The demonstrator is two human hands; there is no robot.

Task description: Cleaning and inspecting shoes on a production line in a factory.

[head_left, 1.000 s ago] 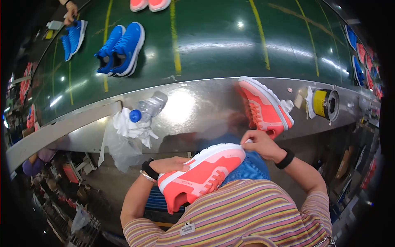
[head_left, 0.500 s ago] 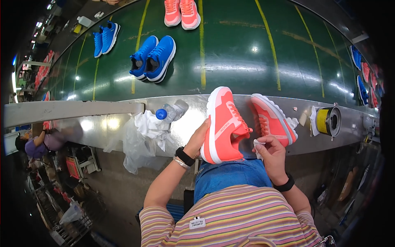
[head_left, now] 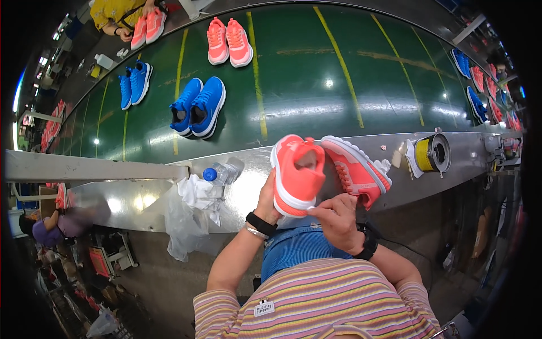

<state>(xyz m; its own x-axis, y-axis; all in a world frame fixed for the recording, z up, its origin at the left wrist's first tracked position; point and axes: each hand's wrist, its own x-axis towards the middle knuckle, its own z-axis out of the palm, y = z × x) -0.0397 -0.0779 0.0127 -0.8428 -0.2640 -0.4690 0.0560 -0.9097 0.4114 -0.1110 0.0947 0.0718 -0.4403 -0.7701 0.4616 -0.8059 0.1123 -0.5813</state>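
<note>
A coral sneaker (head_left: 297, 172) with a white sole is gripped along its left side by my left hand (head_left: 267, 198). Its heel is turned toward me. My right hand (head_left: 339, 222) pinches a small white cloth (head_left: 312, 210) against the sole near the heel; most of that cloth is hidden by the fingers. Just right of it, a second coral sneaker (head_left: 355, 169) lies tilted on its side on the metal ledge (head_left: 248, 195), its sole facing right. White crumpled paper (head_left: 382, 166) touches that sole.
Blue sneakers (head_left: 199, 107) and coral sneakers (head_left: 228, 42) stand in pairs on the green conveyor belt (head_left: 305, 73). Left on the ledge are a blue-capped bottle (head_left: 223, 172), white rags (head_left: 197, 195) and a plastic bag (head_left: 183, 231). A yellow-labelled tin (head_left: 432, 152) lies right. Across the belt, a person (head_left: 116, 17) handles coral sneakers.
The held sneaker has turned so its heel faces me more. My right hand has moved left, bringing the cloth to its sole. A person across the belt has come further into view.
</note>
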